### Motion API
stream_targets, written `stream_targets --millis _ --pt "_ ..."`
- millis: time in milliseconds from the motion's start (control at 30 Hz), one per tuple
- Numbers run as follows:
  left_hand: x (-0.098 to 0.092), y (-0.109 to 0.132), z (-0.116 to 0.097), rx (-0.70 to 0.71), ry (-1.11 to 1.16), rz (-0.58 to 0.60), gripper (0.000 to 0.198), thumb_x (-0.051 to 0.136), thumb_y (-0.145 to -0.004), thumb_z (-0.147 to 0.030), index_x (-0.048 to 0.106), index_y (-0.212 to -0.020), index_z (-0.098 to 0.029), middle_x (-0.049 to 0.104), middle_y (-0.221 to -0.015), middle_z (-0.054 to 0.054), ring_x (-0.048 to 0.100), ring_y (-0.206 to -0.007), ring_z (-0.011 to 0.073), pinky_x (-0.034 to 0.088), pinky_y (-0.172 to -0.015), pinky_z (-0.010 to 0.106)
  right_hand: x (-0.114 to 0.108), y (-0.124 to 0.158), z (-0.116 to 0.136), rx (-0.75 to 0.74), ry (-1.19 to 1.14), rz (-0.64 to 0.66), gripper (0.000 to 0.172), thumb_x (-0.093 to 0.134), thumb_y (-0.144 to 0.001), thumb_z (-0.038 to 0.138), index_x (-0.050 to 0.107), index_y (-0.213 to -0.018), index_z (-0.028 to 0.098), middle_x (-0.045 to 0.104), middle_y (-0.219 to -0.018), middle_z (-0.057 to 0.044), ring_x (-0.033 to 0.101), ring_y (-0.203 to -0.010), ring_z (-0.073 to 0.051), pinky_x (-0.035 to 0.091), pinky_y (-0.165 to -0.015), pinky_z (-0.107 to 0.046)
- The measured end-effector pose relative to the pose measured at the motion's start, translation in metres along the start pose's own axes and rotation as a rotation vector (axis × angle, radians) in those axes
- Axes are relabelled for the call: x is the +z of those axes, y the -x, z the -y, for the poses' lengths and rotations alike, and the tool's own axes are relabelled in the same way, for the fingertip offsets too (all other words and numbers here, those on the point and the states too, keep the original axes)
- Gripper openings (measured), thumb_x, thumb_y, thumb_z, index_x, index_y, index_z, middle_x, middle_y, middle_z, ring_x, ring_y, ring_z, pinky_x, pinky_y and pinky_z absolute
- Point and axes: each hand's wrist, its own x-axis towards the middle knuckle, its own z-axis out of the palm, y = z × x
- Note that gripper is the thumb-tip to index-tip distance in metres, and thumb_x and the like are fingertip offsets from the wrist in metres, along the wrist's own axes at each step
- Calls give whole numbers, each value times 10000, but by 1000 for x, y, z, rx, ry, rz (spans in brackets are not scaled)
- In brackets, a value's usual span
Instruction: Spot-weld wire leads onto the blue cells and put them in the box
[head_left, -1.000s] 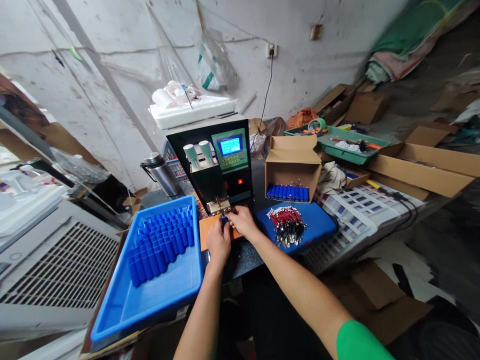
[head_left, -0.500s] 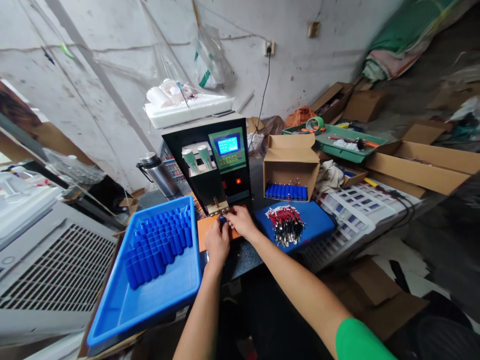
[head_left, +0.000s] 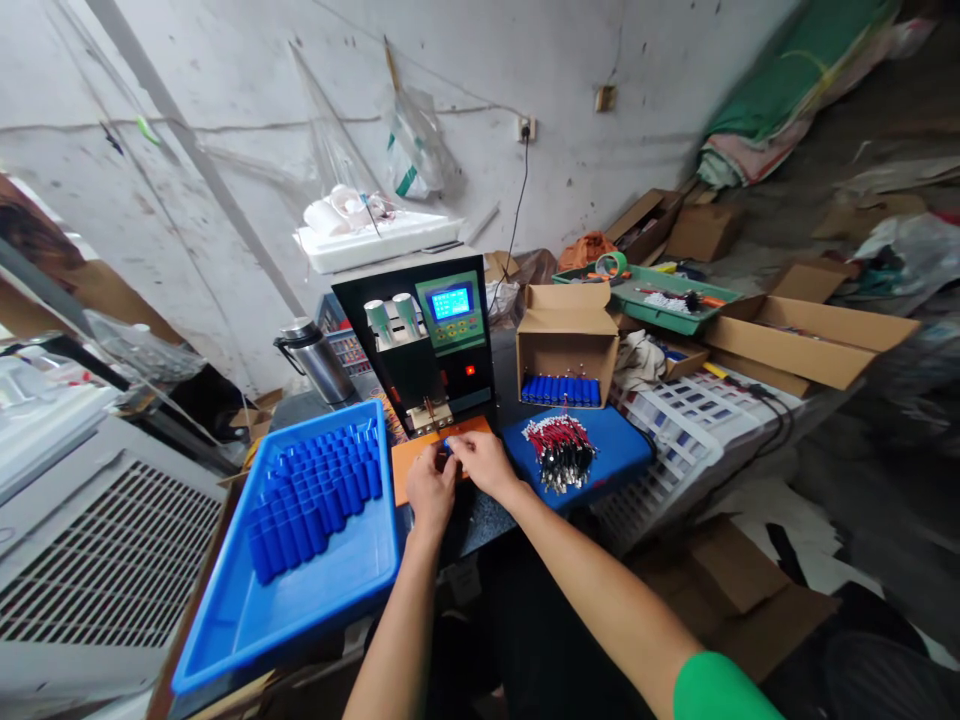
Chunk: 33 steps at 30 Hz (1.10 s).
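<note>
My left hand (head_left: 430, 488) is closed around a small blue battery cell (head_left: 448, 446), of which only a bit shows between my fingers. From the other side, the fingers of my right hand (head_left: 484, 462) pinch at the same cell; a lead in them would be too small to make out. Both hands are over an orange board (head_left: 405, 470), just in front of the electrode tips (head_left: 430, 410) of a black spot welder (head_left: 461, 385) with a lit screen. Wire leads (head_left: 561, 447), red and black with white connectors, lie bunched on a blue pad (head_left: 622, 446) to the right.
On the left, a blue tray (head_left: 285, 640) carries rows of upright blue cells (head_left: 315, 495). An open cardboard box (head_left: 568, 345) with more cells stands behind the pad. A steel flask (head_left: 315, 360) is beside the welder, and a green tray (head_left: 667, 305) sits farther right.
My hands and the cell have drawn slightly back from the electrode tips, toward me. The whole view has shifted a little with my head.
</note>
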Motion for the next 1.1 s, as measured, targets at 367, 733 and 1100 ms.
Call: stream_targets --millis 367,733,1100 --pt "4 -14 11 300 9 -188 488 587 -811 -537 611 -1145 -182 640 -941 78 615 -784 206 492 -733 320 -21 -10 -12 140 -254 -143 290 596 -863 358 759 -834 120 678 -620 -23 540 -456 -96 398 -418 -177" --pt "0 -13 7 221 -53 -61 353 508 -861 -527 665 -932 -219 720 -911 36 668 -764 185 466 -652 269 -197 -34 -86 -69 656 -594 367 505 -963 255 667 -1270 135 683 -1088 -154 654 -1029 -222 495 -960 -326" --pt "2 -14 10 300 -100 -100 344 522 -871 -532 673 -963 -236 723 -925 26 675 -802 194 468 -667 278 -211 -54 -106 236 1077 -434 420 394 -1024 253 536 -1409 162 636 -1127 -142 665 -928 -204 505 -816 -272"
